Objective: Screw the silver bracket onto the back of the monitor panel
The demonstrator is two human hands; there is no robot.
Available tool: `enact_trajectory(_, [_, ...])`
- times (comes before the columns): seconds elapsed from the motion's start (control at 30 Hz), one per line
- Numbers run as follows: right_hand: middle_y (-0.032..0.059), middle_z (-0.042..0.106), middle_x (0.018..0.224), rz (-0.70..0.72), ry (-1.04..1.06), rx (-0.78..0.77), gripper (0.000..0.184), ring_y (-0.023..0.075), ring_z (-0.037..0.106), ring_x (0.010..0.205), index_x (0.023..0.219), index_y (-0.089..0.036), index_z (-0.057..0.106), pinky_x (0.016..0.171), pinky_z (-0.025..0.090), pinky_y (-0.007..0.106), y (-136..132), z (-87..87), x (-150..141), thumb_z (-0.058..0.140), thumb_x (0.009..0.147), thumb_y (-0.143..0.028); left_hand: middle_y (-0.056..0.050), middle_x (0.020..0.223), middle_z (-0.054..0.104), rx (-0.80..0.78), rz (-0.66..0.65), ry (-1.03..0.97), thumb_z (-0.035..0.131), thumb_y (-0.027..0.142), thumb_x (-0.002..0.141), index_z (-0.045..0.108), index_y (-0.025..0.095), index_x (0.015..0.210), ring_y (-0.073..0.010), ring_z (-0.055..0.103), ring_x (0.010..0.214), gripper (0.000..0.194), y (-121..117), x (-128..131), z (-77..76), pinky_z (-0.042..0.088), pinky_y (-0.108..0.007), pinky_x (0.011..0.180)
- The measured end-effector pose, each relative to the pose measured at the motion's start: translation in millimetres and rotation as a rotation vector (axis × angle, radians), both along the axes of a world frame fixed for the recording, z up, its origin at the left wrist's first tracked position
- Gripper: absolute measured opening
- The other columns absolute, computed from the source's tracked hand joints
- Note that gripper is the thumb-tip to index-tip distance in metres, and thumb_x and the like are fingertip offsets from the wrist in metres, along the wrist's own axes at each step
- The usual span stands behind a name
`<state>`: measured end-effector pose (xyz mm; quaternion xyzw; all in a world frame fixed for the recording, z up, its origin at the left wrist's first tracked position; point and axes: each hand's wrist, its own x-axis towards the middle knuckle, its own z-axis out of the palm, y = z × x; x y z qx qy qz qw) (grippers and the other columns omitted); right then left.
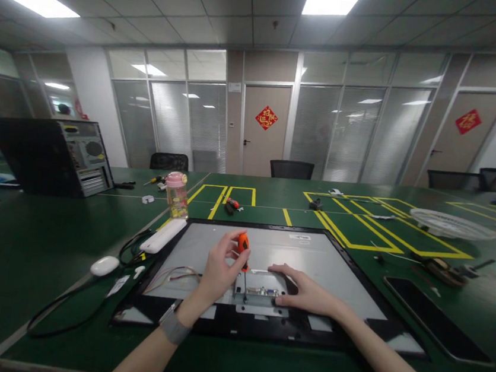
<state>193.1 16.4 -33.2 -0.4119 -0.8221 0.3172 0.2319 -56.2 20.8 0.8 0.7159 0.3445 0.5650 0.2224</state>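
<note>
My left hand (219,269), with a watch on the wrist, is closed around the orange handle of a screwdriver (244,246). The screwdriver stands nearly upright, its tip down at the front left corner of a metal bracket with ports (257,299). My right hand (307,291) grips that bracket's right side, thumb at the front and fingers over the back. Beneath both hands lies a display panel (324,260), grey back facing up inside a black frame. Thin wires (179,272) trail over the panel to the left of the bracket. Whether the tip sits in a screw is too small to tell.
On the left are a white power strip (164,236), black cable, white mouse-shaped object (104,265), pink-lided bottle (176,193) and black computer case (50,154). A black flat slab (436,318) and tools (444,270) lie right. Red-handled pliers (231,205) lie beyond the panel.
</note>
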Motion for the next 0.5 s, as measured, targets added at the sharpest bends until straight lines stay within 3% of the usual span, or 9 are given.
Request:
enact_trajectory(0.23, [0.009,0.045,0.142,-0.022,-0.013,0.009,0.071,0.0323,0.037,0.132,0.135,-0.023,0.044,0.112,0.028,0.047,0.7,-1.6,-1.7,0.067,0.076,-0.054,-0.001,0.084,0.059,-0.011,-0.029,-0.006,0.055,0.025,0.086,0.049,0.019,0.118,-0.0113,0.065,0.066,0.033,0.1,-0.4,-0.5,0.056,-0.023,0.059])
enact_trajectory(0.5, [0.0108,0.052,0.135,-0.017,0.003,0.102,0.059,0.0289,0.048,0.123,0.132,-0.021,0.047,0.107,0.036,0.045,-5.4,-0.6,-7.7,0.06,0.083,-0.051,0.0,0.083,0.059,0.019,-0.019,0.012,0.054,0.022,0.085,0.05,0.02,0.116,-0.0108,0.064,0.066,0.032,-2.5,0.3,0.9,0.056,-0.023,0.06])
